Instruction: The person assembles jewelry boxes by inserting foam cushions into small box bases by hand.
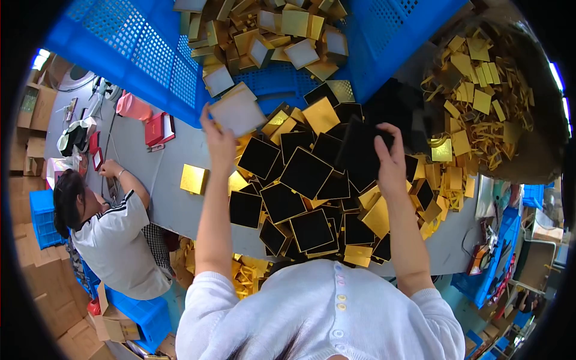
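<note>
White top (306, 300) nearest. Left hand (219, 141): fingers part-spread, gripping white-faced box (239, 114) by its edge, near blue crate (150, 57). Right hand (391, 155): thumb and fingers curled on black piece (359, 144), over pile of black-and-gold boxes (306, 172).

I can't read any words, numbers or signs here. If there is print on the small gold boxes (193, 179), on the red box (154, 130) at the left, or on the brown cardboard box (122, 329) low down at the left, it is too tiny or blurry to read.
</note>
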Demonstrator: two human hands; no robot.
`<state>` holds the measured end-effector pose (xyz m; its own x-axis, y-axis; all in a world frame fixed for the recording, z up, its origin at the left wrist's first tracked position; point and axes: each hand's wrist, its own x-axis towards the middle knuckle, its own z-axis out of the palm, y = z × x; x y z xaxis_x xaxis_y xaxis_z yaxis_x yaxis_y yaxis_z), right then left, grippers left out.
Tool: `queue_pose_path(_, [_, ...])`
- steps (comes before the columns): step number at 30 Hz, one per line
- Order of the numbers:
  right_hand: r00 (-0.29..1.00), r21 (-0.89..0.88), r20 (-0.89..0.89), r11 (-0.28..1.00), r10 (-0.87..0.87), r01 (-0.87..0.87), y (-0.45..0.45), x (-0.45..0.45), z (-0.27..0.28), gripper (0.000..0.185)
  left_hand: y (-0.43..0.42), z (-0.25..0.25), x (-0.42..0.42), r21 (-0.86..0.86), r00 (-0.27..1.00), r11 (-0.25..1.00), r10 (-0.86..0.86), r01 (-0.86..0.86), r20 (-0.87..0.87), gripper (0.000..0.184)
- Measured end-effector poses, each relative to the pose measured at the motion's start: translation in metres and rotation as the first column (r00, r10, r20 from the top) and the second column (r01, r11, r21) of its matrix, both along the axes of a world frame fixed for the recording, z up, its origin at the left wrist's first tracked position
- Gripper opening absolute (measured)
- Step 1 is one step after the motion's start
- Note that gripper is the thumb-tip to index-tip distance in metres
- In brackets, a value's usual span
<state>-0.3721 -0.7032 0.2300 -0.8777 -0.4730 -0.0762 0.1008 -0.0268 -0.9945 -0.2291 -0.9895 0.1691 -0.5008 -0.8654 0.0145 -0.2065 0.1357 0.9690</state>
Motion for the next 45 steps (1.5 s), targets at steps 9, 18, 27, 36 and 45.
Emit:
queue_pose_path(9, [0.869,0.18,-0.474,0.982,0.144,-0.065,-0.033,0.009,-0.014,0.019,0.134,0.046,-0.029,-0.058,0.773,0.815,-0.567,0.576,-0.283,0.049])
queue_pose_path(18, [0.34,0.47,-0.805,0.872,0.486,-0.133,-0.003,0.013,0.009,0.047,0.15,0.037,-0.024,0.288,0.839,0.82,-0.364,0.495,-0.404,0.04])
queue_pose_path(27, [0.406,0.611,-0.704,0.788,0.583,-0.072,-0.001,0.028,-0.009,0.04,0.143,0.048,-0.022,0.418,0.786,0.666,-0.539,0.617,-0.302,0.059])
queue_pose_path(36, [0.811,0.62,-0.55,0.749,0.203,0.234,0.059,-0.062,-0.066,0.039,0.107,0.053,-0.023,0.544,0.748,0.531,-0.573,0.65,-0.335,0.077])
queue_pose_path(45, [0.934,0.812,-0.148,0.579,0.325,-0.073,0.104,-0.08,-0.092,0.061,-0.137,-0.166,-0.062,-0.336,0.649,0.942,0.258,-0.004,0.716,0.029])
